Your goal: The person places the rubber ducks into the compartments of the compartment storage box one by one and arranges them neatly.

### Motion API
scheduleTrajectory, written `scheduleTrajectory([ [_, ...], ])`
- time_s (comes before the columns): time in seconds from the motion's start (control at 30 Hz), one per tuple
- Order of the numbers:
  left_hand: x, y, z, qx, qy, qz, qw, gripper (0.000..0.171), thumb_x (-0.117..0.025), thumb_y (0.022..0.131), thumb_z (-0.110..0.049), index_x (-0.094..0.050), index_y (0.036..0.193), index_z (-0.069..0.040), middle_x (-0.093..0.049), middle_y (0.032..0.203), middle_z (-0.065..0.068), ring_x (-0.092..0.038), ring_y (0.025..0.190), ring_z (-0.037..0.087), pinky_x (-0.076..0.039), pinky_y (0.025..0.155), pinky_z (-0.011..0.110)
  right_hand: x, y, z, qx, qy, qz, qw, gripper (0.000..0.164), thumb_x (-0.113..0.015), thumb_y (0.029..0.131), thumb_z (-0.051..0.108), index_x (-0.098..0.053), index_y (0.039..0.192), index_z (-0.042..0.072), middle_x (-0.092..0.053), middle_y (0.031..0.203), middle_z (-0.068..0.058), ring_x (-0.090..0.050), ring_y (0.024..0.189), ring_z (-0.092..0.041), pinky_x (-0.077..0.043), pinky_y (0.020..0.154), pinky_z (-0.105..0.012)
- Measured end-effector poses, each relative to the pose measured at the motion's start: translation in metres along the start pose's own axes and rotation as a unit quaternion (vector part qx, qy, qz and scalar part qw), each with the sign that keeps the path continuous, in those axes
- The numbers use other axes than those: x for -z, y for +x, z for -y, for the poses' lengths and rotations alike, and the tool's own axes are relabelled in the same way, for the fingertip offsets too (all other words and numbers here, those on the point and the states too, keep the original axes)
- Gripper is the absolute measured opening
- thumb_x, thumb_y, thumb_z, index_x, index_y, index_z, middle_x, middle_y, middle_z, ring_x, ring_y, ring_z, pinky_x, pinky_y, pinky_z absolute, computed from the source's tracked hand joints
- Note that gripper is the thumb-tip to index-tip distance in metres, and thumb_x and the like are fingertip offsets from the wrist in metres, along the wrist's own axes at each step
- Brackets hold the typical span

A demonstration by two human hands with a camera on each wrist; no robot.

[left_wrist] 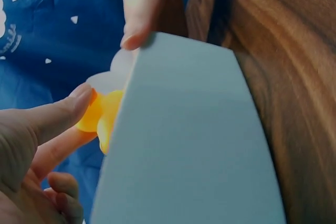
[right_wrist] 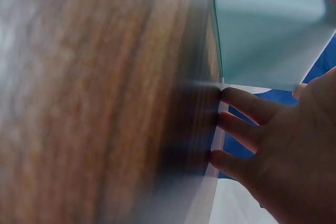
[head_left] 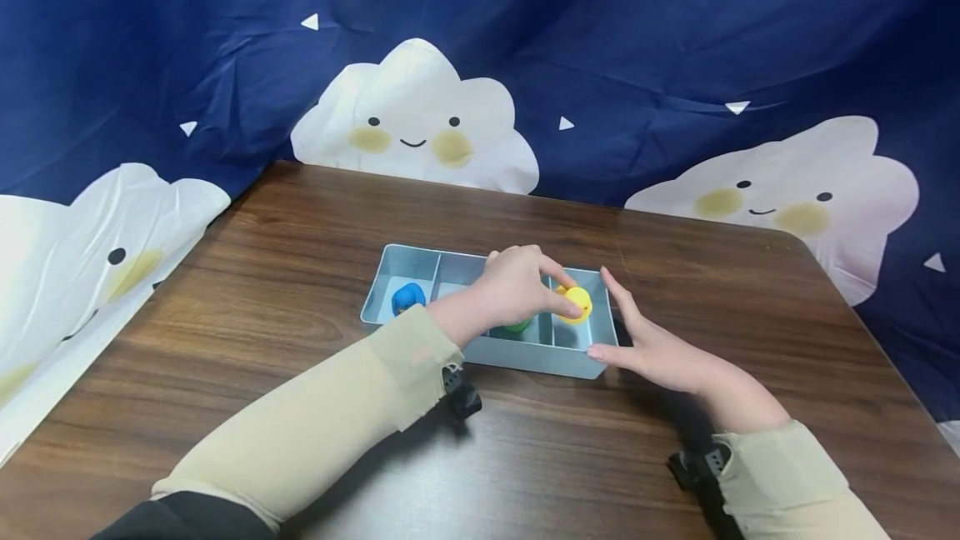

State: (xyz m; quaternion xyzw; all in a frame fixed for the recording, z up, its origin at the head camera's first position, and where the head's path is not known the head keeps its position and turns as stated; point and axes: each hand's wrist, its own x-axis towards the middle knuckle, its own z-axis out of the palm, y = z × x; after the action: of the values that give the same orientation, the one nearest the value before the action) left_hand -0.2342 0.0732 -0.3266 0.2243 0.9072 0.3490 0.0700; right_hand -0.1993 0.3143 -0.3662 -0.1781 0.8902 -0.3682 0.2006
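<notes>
A pale blue divided box (head_left: 536, 355) rests on the table. My left hand (head_left: 517, 283) reaches over it and pinches a small yellow rubber duck (head_left: 576, 307) between thumb and fingers, at the rightmost compartment. The left wrist view shows the duck (left_wrist: 107, 119) partly behind the box wall, its orange beak by the thumb. My right hand (head_left: 660, 352) holds the box's right end, thumb at the near corner and forefinger at the far one. Its other fingers (right_wrist: 239, 129) are spread down to the table. A rounded blue toy (head_left: 407, 297) sits in the leftmost compartment. Below my left hand, a green thing (head_left: 517, 326) is mostly hidden.
The brown wooden table (head_left: 315, 223) extends around the box. Behind it hangs a dark blue cloth (head_left: 637, 48) printed with white clouds. A black wrist device (head_left: 461, 394) is strapped at the left cuff and another (head_left: 697, 467) at the right.
</notes>
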Motion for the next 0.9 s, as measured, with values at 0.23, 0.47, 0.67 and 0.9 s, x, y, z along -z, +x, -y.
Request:
scheduleTrajectory([
  [0.23, -0.015, 0.006, -0.003, 0.006, -0.003, -0.007, 1.0, 0.031, -0.085, 0.075, -0.045, -0.079, 0.103, -0.033, -0.065, 0.098, -0.012, -0.051, 0.096, 0.01, -0.03, 0.09, 0.039, 0.0, 0.0, 0.0, 0.002, -0.002, 0.0, 1.0, 0.099, -0.063, 0.097, 0.037, 0.019, 0.152, 0.042, 0.011, 0.162, -0.019, -0.009, 0.143, -0.05, -0.019, 0.099, -0.076],
  [0.47, -0.028, 0.008, -0.001, 0.029, 0.0, -0.004, 0.9996, 0.027, -0.083, 0.078, -0.044, -0.079, 0.102, -0.034, -0.065, 0.098, -0.014, -0.051, 0.099, 0.013, -0.031, 0.089, 0.037, -0.001, 0.001, 0.0, 0.008, 0.002, -0.001, 1.0, 0.098, -0.062, 0.097, 0.036, 0.019, 0.152, 0.043, 0.013, 0.162, -0.017, -0.006, 0.144, -0.048, -0.018, 0.101, -0.075],
  [0.67, -0.032, 0.01, 0.0, 0.043, 0.01, -0.009, 0.999, 0.026, -0.083, 0.078, -0.043, -0.079, 0.102, -0.034, -0.065, 0.095, -0.017, -0.051, 0.098, 0.012, -0.03, 0.083, 0.034, -0.002, 0.002, 0.001, 0.011, 0.008, -0.003, 1.0, 0.099, -0.063, 0.097, 0.034, 0.018, 0.153, 0.042, 0.01, 0.162, -0.019, -0.009, 0.143, -0.048, -0.017, 0.103, -0.073],
  [0.9, -0.034, 0.01, -0.003, 0.061, 0.025, 0.007, 0.9978, 0.027, -0.083, 0.079, -0.043, -0.079, 0.103, -0.032, -0.064, 0.088, -0.018, -0.049, 0.088, 0.011, -0.031, 0.08, 0.033, -0.002, 0.001, 0.0, 0.008, 0.009, -0.008, 1.0, 0.099, -0.063, 0.097, 0.033, 0.018, 0.154, 0.037, 0.009, 0.161, -0.022, -0.01, 0.143, -0.048, -0.017, 0.104, -0.071],
])
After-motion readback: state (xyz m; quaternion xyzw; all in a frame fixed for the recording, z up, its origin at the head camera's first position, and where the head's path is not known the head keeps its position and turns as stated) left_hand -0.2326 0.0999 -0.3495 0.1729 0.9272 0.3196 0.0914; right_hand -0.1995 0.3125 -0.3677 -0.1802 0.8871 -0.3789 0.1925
